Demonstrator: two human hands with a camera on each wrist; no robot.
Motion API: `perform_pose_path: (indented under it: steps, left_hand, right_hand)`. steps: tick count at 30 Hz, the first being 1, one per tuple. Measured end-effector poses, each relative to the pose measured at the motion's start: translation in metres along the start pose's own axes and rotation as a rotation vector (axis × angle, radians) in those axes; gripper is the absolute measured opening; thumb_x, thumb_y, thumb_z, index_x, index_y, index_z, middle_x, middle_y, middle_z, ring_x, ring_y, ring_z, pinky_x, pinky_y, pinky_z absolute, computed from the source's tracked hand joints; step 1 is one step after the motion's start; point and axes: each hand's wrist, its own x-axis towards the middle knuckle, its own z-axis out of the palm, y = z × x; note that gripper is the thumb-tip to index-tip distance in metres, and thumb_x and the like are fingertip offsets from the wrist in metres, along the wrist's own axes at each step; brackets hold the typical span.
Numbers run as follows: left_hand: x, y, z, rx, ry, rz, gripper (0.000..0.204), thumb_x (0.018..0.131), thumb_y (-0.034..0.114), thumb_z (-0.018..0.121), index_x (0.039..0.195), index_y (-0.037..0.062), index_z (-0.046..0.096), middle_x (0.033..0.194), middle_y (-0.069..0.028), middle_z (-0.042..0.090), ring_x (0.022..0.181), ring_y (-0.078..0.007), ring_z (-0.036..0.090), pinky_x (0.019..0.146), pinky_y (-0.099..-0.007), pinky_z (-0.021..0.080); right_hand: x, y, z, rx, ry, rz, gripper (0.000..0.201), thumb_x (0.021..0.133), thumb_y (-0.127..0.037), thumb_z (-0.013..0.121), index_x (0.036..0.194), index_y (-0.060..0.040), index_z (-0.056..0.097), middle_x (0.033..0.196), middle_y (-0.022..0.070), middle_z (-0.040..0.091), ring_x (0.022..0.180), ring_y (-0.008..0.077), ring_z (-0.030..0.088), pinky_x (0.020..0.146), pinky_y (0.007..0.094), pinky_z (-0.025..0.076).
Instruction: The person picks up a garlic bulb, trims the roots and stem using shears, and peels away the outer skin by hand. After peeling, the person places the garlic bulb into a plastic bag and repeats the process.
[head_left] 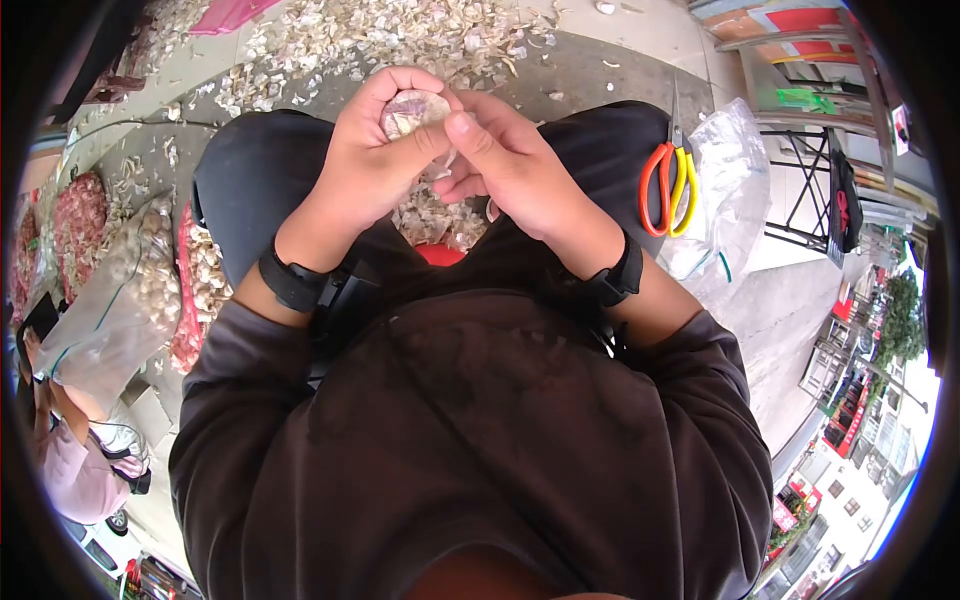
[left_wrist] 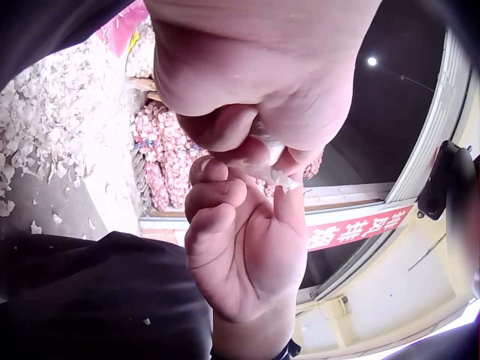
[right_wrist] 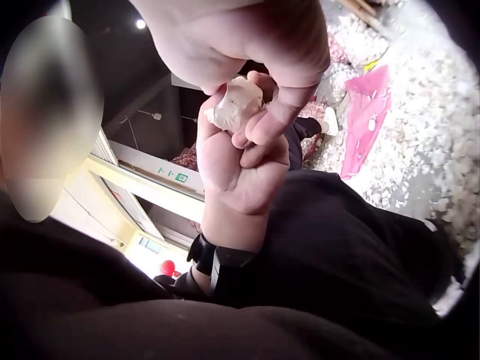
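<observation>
A garlic bulb, pale with purplish patches, is held between both hands above the lap. My left hand grips it, fingers curled around its far side and thumb across its near side. From the other side my right hand has its thumb and curled fingers at the bulb's edge. In the right wrist view the whitish bulb shows between the hands, right fingers bent over its side. A flap of papery garlic skin sticks out by the right thumb in the left wrist view, where the left fingers hide most of the bulb.
Scissors with red and yellow handles lie by the right thigh, beside a clear plastic bag. Garlic peelings cover the floor ahead. Mesh sacks and loose garlic bulbs stand at left. Something red sits between the legs.
</observation>
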Motion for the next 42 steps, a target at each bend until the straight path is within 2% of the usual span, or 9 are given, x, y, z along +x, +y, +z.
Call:
perform_pose_path:
  steps: [8,14,17,22,26,29,32,35,42]
  left_hand:
    - [0.003,-0.008,0.009,0.107,0.177,0.027,0.026,0.103,0.024,0.046,0.108,0.0009,0.056,0.099,-0.0071,0.065,0.084,-0.0105,0.060,0.074,-0.0248,0.050]
    - [0.006,0.002,0.006,0.173,0.202,-0.095,0.037,0.104,0.030,0.038,0.108,0.0014,0.061,0.103,-0.0059,0.066,0.071,-0.0051,0.055,0.056,-0.0195,0.045]
    - [0.008,0.003,0.010,0.260,0.192,-0.023,0.038,0.104,0.031,0.037,0.120,0.0020,0.056,0.105,-0.0049,0.067,0.066,-0.0026,0.052,0.049,-0.0181,0.041]
    - [0.010,-0.007,0.022,0.209,0.249,-0.048,0.033,0.101,0.023,0.047,0.129,0.0048,0.044,0.097,-0.0046,0.064,0.075,-0.0054,0.055,0.061,-0.0190,0.045]
    - [0.007,-0.013,0.008,0.183,0.111,-0.025,0.035,0.096,0.018,0.060,0.125,0.0045,0.044,0.098,-0.0047,0.059,0.086,-0.0091,0.056,0.075,-0.0228,0.048]
    - [0.009,-0.017,-0.015,0.037,0.023,-0.173,0.044,0.093,0.022,0.065,0.126,0.0042,0.042,0.111,-0.0072,0.054,0.091,-0.0103,0.055,0.075,-0.0243,0.049]
    - [0.009,-0.014,-0.012,0.028,0.024,-0.186,0.050,0.089,0.022,0.071,0.126,0.0043,0.042,0.119,-0.0079,0.050,0.098,-0.0104,0.054,0.077,-0.0249,0.049]
    - [0.010,-0.022,-0.005,0.055,-0.067,0.058,0.057,0.084,0.021,0.076,0.127,0.0046,0.043,0.117,-0.0067,0.053,0.100,-0.0114,0.054,0.080,-0.0261,0.049]
    - [0.009,-0.034,0.007,0.302,-0.146,0.134,0.062,0.083,0.025,0.076,0.128,-0.0020,0.043,0.110,-0.0075,0.057,0.100,-0.0133,0.055,0.084,-0.0286,0.047]
  right_hand:
    - [0.015,0.028,-0.009,-0.047,-0.011,-0.112,0.027,0.093,-0.018,0.065,0.109,0.0014,0.055,0.073,0.0008,0.061,0.056,0.0056,0.057,0.052,0.0199,0.046]
    - [0.013,0.028,-0.018,-0.061,-0.007,-0.122,0.018,0.095,-0.017,0.061,0.087,-0.0007,0.060,0.072,0.0013,0.061,0.056,0.0062,0.056,0.052,0.0216,0.046]
    - [0.010,0.021,-0.023,-0.054,0.137,0.001,0.023,0.098,-0.021,0.056,0.089,-0.0007,0.062,0.072,0.0011,0.061,0.062,0.0061,0.058,0.055,0.0222,0.047]
    - [0.018,0.039,-0.027,-0.343,0.284,-0.248,0.030,0.101,-0.027,0.050,0.110,0.0001,0.058,0.088,0.0062,0.063,0.073,0.0110,0.060,0.066,0.0262,0.049]
    - [0.012,0.029,-0.027,-0.081,0.012,-0.182,0.036,0.098,-0.028,0.056,0.121,-0.0011,0.052,0.099,0.0096,0.062,0.076,0.0163,0.061,0.073,0.0287,0.050]
    - [0.020,0.047,-0.023,-0.380,0.086,-0.581,0.038,0.093,-0.026,0.063,0.120,-0.0014,0.053,0.097,0.0088,0.063,0.079,0.0162,0.062,0.074,0.0281,0.051]
    - [0.014,0.035,-0.025,-0.459,0.090,-0.484,0.038,0.090,-0.024,0.069,0.117,-0.0016,0.056,0.096,0.0082,0.065,0.082,0.0148,0.063,0.074,0.0278,0.051]
    - [0.019,0.037,-0.024,-0.308,0.158,-0.589,0.033,0.090,-0.022,0.068,0.115,-0.0022,0.059,0.095,0.0071,0.066,0.084,0.0131,0.063,0.076,0.0274,0.051]
    - [0.016,0.038,-0.016,-0.163,0.150,-0.572,0.027,0.098,-0.018,0.056,0.116,0.0009,0.060,0.104,0.0054,0.065,0.092,0.0096,0.059,0.082,0.0252,0.048]
